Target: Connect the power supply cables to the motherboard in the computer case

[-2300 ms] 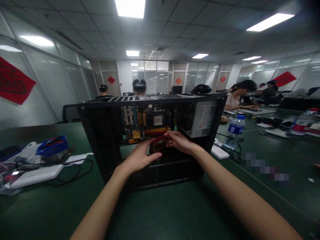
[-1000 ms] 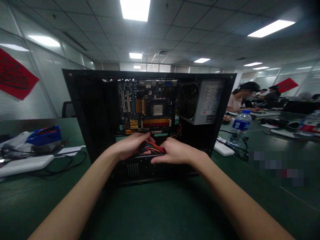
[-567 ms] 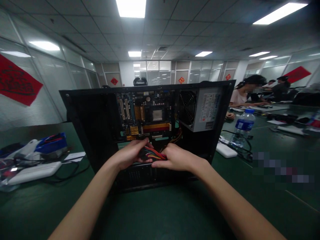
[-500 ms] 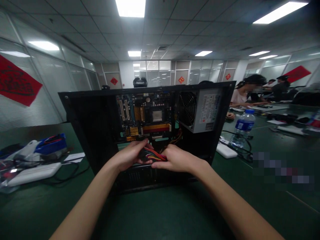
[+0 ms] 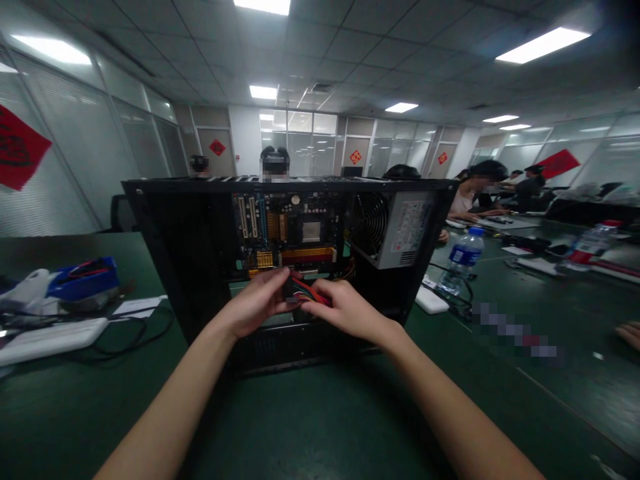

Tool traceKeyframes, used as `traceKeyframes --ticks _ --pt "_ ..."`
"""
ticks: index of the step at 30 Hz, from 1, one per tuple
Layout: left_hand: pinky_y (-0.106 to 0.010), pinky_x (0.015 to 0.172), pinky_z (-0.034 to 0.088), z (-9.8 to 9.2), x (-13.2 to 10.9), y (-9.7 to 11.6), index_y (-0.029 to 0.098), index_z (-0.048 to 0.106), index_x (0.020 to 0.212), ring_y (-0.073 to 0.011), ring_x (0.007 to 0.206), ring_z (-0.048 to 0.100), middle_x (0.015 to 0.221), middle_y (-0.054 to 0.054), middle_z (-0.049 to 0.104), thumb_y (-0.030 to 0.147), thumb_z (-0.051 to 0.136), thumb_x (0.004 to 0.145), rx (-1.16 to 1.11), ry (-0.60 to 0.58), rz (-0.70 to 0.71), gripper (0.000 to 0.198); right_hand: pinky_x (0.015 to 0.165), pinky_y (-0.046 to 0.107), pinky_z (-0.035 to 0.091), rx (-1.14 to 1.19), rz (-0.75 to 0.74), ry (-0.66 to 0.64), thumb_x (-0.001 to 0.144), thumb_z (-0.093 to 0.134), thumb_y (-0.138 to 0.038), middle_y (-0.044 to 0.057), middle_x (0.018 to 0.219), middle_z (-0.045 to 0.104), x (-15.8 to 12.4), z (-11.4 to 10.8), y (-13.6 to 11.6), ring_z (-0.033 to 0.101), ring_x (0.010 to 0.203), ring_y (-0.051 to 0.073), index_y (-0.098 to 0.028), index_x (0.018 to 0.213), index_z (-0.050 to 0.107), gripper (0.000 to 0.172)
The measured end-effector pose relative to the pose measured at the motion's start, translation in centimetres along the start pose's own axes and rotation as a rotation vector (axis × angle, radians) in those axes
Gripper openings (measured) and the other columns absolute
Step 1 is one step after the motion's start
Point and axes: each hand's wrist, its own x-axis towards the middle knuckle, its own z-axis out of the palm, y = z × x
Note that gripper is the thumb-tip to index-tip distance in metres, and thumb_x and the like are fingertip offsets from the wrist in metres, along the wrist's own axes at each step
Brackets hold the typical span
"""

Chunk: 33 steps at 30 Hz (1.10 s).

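Observation:
An open black computer case (image 5: 185, 260) stands on the green table, its inside facing me. A motherboard (image 5: 285, 233) fills its back wall and a grey power supply (image 5: 395, 227) with a fan sits at the upper right. My left hand (image 5: 257, 303) and my right hand (image 5: 343, 310) meet just below the motherboard. Both are closed on a bundle of red, orange and black cables (image 5: 305, 292) with a dark connector at its left end.
On the left lie a white box (image 5: 47, 337), a blue object (image 5: 83, 280) and black cords (image 5: 140, 333). A water bottle (image 5: 463, 260) and a white block (image 5: 433, 300) stand right of the case. People sit at tables behind and at the right. Another person's hand (image 5: 630, 333) shows at the right edge.
The case, tilted up towards me a second ago, now sits lower and more level. My hands stayed on the cable bundle and shifted slightly up and left with it.

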Motion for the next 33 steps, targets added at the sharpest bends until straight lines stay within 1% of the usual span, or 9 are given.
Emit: traceKeyframes --ticks 3,7,11,16,20,23,26,30,33 --pt "-0.028 0.094 0.054 0.5 -0.5 0.3 0.016 0.067 0.111 -0.0167 0.098 0.070 0.114 -0.009 0.073 0.025 0.092 0.064 -0.061 -0.070 0.044 0.053 0.059 0.023 0.033 0.099 0.023 0.172 0.092 0.064 -0.047 -0.002 0.069 0.057 -0.2 -0.5 -0.8 0.047 0.062 0.011 -0.016 0.081 0.062 0.033" --pt "-0.026 0.086 0.055 1.8 -1.3 0.9 0.010 0.073 0.101 -0.0149 0.086 0.070 0.104 -0.013 0.074 0.040 0.085 0.073 0.062 -0.151 0.048 0.043 0.061 0.024 0.038 0.197 0.002 0.295 0.090 0.067 -0.044 -0.001 0.070 0.061 -0.8 -1.0 -1.7 0.052 0.064 0.012 -0.017 0.079 0.061 0.030" --pt "-0.026 0.078 0.057 2.8 -2.3 1.6 0.010 0.074 0.091 -0.0160 0.079 0.070 0.089 -0.010 0.075 0.044 0.082 0.076 0.181 -0.169 0.081 0.038 0.062 0.024 0.042 0.344 0.004 0.316 0.088 0.069 -0.044 0.000 0.073 0.062 -1.2 -1.0 -2.5 0.055 0.065 0.013 -0.018 0.083 0.062 0.027" --pt "-0.026 0.076 0.056 3.5 -3.7 2.9 0.013 0.072 0.090 -0.0180 0.081 0.070 0.081 -0.005 0.075 0.029 0.073 0.084 0.531 -0.110 0.186 0.017 0.069 0.026 0.047 0.382 0.053 0.241 0.090 0.065 -0.041 0.003 0.085 0.067 -1.1 -1.6 -3.2 0.060 0.076 0.016 -0.018 0.094 0.065 0.023" --pt "-0.029 0.081 0.058 3.7 -4.4 3.7 0.016 0.074 0.111 -0.0196 0.087 0.072 0.096 -0.005 0.077 0.027 0.072 0.085 0.773 0.019 0.357 0.029 0.069 0.026 0.048 0.490 0.065 0.324 0.091 0.064 -0.043 0.003 0.084 0.069 -1.0 -2.1 -3.6 0.061 0.075 0.016 -0.018 0.090 0.069 0.026" --pt "-0.028 0.087 0.059 3.7 -4.5 3.8 0.020 0.075 0.115 -0.0192 0.093 0.073 0.106 -0.004 0.077 0.028 0.073 0.085 0.751 0.063 0.482 0.031 0.070 0.025 0.050 0.674 0.067 0.366 0.088 0.070 -0.043 0.002 0.084 0.070 -0.9 -2.1 -3.6 0.063 0.075 0.015 -0.019 0.089 0.071 0.025" --pt "-0.023 0.084 0.060 4.0 -4.5 3.5 0.021 0.078 0.107 -0.0169 0.088 0.074 0.100 -0.003 0.078 0.027 0.075 0.084 0.674 0.132 0.585 0.024 0.074 0.024 0.051 0.796 0.047 0.368 0.085 0.074 -0.041 0.002 0.088 0.072 -0.7 -2.0 -3.9 0.065 0.079 0.014 -0.020 0.089 0.074 0.021" --pt "-0.017 0.077 0.060 4.7 -4.4 3.1 0.020 0.078 0.103 -0.0141 0.081 0.075 0.091 -0.001 0.079 0.025 0.079 0.080 0.478 0.200 0.628 0.023 0.072 0.023 0.052 0.765 0.017 0.401 0.083 0.077 -0.035 0.002 0.086 0.072 -0.8 -2.5 -4.7 0.064 0.077 0.013 -0.020 0.083 0.073 0.016" --pt "-0.015 0.075 0.060 5.2 -4.4 3.0 0.019 0.077 0.106 -0.0131 0.079 0.075 0.087 -0.001 0.078 0.024 0.082 0.077 0.387 0.218 0.623 0.029 0.066 0.022 0.050 0.715 0.050 0.358 0.081 0.077 -0.033 0.001 0.078 0.070 -1.0 -3.1 -5.3 0.062 0.071 0.013 -0.017 0.080 0.071 0.017"
